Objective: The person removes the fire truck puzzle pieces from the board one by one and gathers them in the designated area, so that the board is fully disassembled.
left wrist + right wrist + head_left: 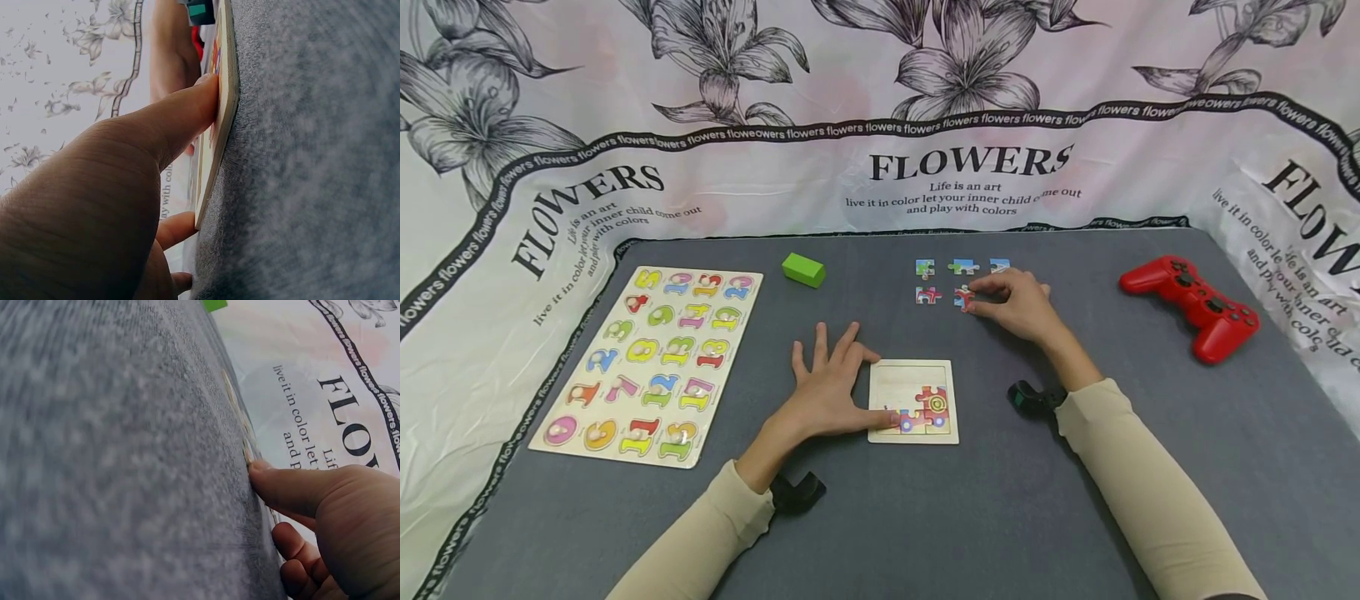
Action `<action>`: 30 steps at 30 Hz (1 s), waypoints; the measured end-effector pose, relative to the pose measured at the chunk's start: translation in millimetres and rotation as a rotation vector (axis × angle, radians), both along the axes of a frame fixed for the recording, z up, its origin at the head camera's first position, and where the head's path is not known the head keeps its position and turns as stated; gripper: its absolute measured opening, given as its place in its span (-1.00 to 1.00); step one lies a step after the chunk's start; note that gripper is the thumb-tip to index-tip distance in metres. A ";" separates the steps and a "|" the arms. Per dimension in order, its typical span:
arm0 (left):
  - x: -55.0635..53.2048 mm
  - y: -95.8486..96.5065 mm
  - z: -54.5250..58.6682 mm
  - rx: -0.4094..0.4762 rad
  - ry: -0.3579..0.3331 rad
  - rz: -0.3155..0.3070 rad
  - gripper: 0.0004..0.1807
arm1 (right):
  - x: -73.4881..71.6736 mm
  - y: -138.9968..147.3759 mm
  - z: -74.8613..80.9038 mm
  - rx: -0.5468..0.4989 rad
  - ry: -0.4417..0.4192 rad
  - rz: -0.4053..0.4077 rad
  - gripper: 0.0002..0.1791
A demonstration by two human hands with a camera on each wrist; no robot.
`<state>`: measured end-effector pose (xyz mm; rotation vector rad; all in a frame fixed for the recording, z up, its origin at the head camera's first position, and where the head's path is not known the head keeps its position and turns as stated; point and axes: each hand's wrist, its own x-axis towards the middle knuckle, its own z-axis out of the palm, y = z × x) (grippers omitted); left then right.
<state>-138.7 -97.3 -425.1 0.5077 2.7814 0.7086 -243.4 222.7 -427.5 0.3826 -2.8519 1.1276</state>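
Note:
A square wooden puzzle board (913,367) lies in the middle of the table, with a few joined pieces of a red tractor picture (935,407) at its lower right. My left hand (823,393) spreads its fingers beside it; the thumb presses on the board's lower left and the index fingertip is at the upper left corner. Further back, my right hand (1021,307) pinches a small red and blue jigsaw piece (961,297) between thumb and index finger. Around that piece lie several others, among them a red one (927,296) and a green-blue one (963,266).
A number puzzle board (625,367) with colourful numerals lies on the left. Behind my left hand sits a green block (803,270). At the right is a red game controller (1191,307). A flower-printed sheet (962,167) rises behind the grey table (925,517).

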 end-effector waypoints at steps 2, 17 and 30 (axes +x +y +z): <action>0.2 -0.1 0.7 0.000 0.001 0.001 -0.10 | -0.1 -1.6 0.5 0.000 0.007 -0.004 -0.63; -0.6 -0.9 -1.6 0.003 -0.002 0.003 -0.09 | -1.9 -6.5 1.4 0.008 0.017 -0.033 -0.68; -1.7 -0.3 -0.6 -0.012 -0.013 -0.006 -0.09 | -0.5 -3.6 1.0 -0.048 0.069 -0.029 -0.68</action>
